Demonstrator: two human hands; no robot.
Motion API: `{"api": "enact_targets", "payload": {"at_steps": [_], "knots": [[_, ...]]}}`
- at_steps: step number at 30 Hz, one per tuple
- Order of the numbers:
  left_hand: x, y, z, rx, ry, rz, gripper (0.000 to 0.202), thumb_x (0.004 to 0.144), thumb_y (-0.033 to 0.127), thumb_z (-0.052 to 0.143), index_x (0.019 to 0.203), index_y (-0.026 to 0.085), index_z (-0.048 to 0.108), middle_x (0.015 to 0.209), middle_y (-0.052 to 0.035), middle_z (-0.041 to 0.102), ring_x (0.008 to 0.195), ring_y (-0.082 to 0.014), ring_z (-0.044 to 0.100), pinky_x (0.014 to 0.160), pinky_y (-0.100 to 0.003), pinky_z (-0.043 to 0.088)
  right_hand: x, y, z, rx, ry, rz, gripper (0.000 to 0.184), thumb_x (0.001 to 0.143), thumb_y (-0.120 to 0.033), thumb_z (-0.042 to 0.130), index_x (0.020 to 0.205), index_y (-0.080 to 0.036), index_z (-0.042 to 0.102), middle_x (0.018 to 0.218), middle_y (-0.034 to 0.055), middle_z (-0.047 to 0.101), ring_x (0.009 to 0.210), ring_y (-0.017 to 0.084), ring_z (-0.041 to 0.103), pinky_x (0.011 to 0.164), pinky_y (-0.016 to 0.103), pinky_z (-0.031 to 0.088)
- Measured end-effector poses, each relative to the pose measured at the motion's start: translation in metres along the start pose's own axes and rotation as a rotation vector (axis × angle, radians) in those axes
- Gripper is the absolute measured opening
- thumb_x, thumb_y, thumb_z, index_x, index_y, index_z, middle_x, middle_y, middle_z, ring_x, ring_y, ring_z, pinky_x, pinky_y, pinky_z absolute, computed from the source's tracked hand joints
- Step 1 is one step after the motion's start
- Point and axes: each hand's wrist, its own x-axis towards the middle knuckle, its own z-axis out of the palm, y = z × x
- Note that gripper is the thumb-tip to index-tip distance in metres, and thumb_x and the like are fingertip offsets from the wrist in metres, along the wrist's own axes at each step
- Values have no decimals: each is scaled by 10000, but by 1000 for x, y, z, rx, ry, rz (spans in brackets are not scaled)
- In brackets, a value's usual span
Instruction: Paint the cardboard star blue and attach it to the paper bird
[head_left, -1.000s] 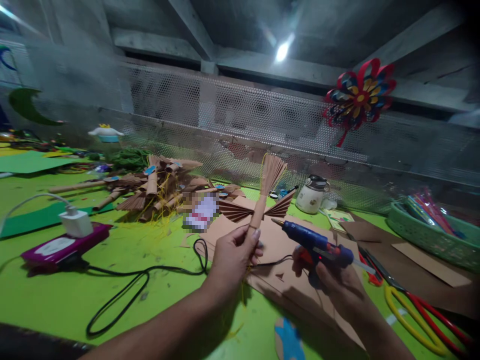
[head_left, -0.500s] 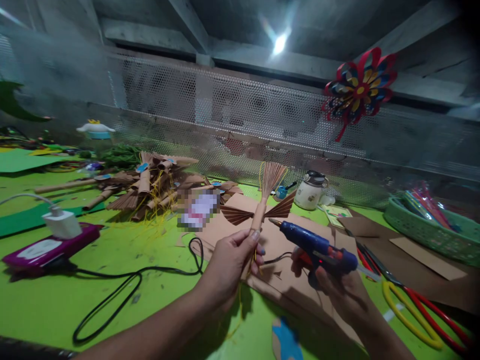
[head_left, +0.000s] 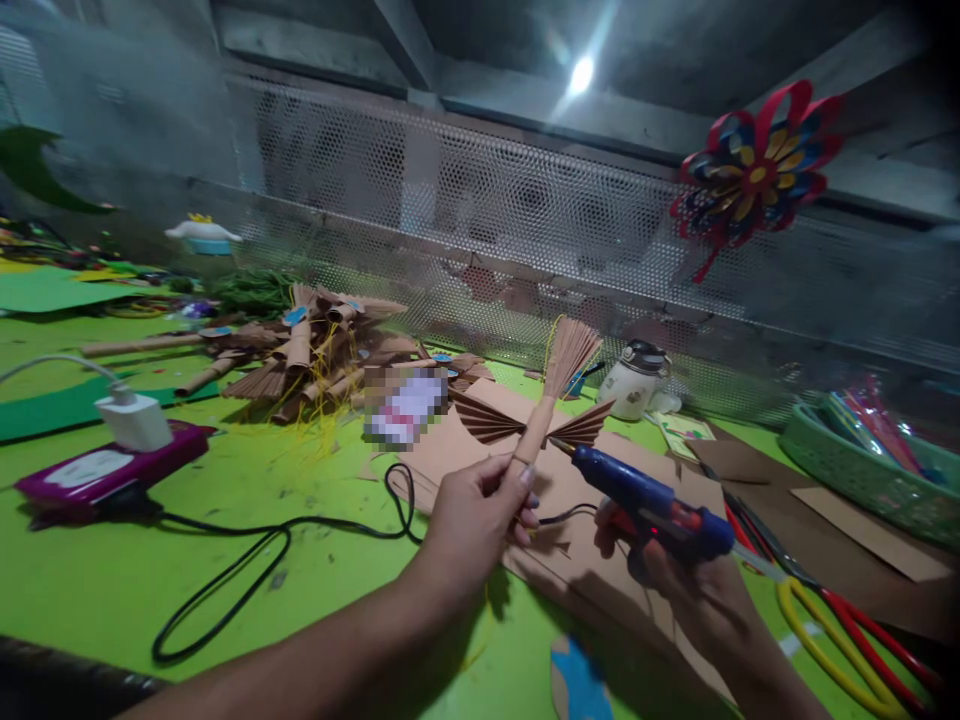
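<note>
My left hand (head_left: 480, 520) is closed on the lower end of a brown paper bird (head_left: 546, 412), held upright above the table. The bird has a rolled body, pleated wings to both sides and a fanned tail at the top. My right hand (head_left: 694, 585) grips a blue hot glue gun (head_left: 649, 500). Its metal tip points up-left and sits just right of the bird's body, below the right wing. Both are held over brown paper sheets (head_left: 592, 560).
The green table (head_left: 225, 480) holds a pile of finished paper birds (head_left: 315, 350), a purple power strip (head_left: 97, 475) with a white charger, a black cable (head_left: 277, 535), a white jar (head_left: 634, 385), scissors with red and yellow handles (head_left: 840, 620) and a green basket (head_left: 870, 470). A paper pinwheel (head_left: 754, 170) hangs on the mesh wall.
The glue gun's tip has come a little closer to the bird's body. The view has shifted slightly left; both hands keep their grips.
</note>
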Motion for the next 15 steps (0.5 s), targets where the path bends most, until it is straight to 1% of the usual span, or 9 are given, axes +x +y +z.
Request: {"api": "enact_targets", "payload": {"at_steps": [2, 5, 9, 12, 15], "knots": [[0, 1, 0, 17, 7, -5, 203, 831, 296, 653, 741, 115, 647, 604, 3, 581, 452, -58, 496, 440, -163, 408, 1, 3, -2, -16, -13, -7, 457, 888, -600, 546, 980, -184, 710, 840, 114, 708, 754, 243, 644, 625, 315, 534], [1, 2, 1, 36, 12, -14, 169, 845, 256, 628, 762, 110, 651, 600, 3, 584, 451, -62, 501, 448, -169, 418, 0, 7, -4, -49, -31, -5, 454, 891, -588, 552, 1021, -183, 709, 863, 112, 711, 698, 220, 627, 591, 299, 530], [4, 0, 1, 65, 17, -22, 166, 853, 233, 612, 889, 88, 684, 580, 4, 585, 456, -75, 514, 462, -178, 432, -2, 10, -5, -66, -64, -31, 405, 918, -526, 544, 1092, -195, 698, 938, 112, 713, 656, 189, 602, 574, 276, 521], [6, -3, 1, 63, 6, -15, 203, 842, 230, 626, 958, 77, 694, 578, 3, 586, 462, -81, 524, 475, -185, 445, -3, 11, -4, -59, -53, -18, 398, 921, -513, 545, 1134, -202, 674, 955, 109, 708, 683, 196, 614, 594, 277, 521], [7, -6, 0, 31, -8, -11, 207, 824, 241, 653, 944, 79, 701, 586, 1, 582, 479, -87, 533, 484, -191, 462, -2, 10, -3, -59, -36, 14, 411, 901, -533, 570, 1143, -210, 652, 948, 99, 701, 687, 199, 604, 617, 288, 515]]}}
